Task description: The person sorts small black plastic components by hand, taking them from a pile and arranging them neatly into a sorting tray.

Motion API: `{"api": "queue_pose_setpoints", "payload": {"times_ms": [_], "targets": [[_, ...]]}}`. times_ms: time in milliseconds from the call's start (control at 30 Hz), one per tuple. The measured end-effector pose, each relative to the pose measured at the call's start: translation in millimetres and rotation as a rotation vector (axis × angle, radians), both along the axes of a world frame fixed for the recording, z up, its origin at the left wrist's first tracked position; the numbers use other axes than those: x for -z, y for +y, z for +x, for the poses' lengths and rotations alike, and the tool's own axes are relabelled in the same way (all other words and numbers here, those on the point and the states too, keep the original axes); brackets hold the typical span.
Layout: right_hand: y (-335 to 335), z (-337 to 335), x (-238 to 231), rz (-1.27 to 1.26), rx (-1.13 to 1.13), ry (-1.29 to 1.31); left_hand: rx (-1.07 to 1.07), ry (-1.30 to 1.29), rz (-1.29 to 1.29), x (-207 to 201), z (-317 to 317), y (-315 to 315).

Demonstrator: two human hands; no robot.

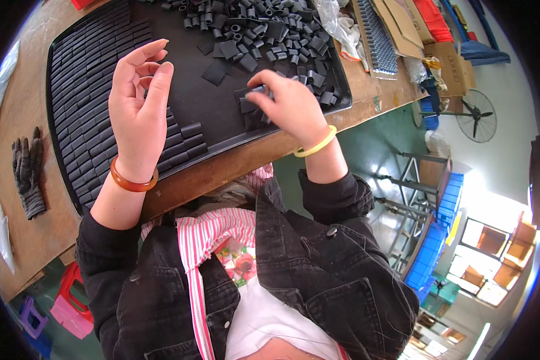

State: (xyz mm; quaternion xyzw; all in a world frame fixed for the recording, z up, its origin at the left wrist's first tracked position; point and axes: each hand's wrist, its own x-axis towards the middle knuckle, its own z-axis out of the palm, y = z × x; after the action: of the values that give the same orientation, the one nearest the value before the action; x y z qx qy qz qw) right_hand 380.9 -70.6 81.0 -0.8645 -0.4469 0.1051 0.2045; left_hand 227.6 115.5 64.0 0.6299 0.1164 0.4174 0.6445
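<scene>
A large black tray [205, 120] lies in front of me on the wooden table. Rows of short black tube pieces [84, 114] lie side by side over its left part. My left hand [139, 105] hovers above these rows, fingers loosely bent and thumb apart, with nothing visible in it. On the right, my right hand [291, 108] is low over the tray's near right part. Its thumb and forefinger close around a small black piece [261, 90], partly hidden by the fingers. Several loose pieces lie under and beside this hand. Flat black squares [216, 71] lie farther back.
A heap of loose black tube pieces [270, 36] fills the tray's far right. Left of the tray lies a dark work glove [29, 174]. Clear plastic bags [339, 27] and cardboard [402, 24] are at the back right. A fan [476, 116] stands beyond the table.
</scene>
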Motion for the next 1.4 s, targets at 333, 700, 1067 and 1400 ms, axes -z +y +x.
{"api": "queue_pose_setpoints", "payload": {"times_ms": [333,700,1067,1400], "targets": [[3,-8,8,0.113,0.047,0.045,0.032,0.152,0.173,-1,1,-2],[20,-48,-2,0.668,0.188,0.94,-0.03,0.303,0.938,-13,-1,-14],[19,-47,3,0.738,0.235,1.47,-0.092,0.363,0.923,-9,0,-16],[18,-40,16,0.734,0.215,1.3,0.056,0.341,0.699,-11,0,-15]]}}
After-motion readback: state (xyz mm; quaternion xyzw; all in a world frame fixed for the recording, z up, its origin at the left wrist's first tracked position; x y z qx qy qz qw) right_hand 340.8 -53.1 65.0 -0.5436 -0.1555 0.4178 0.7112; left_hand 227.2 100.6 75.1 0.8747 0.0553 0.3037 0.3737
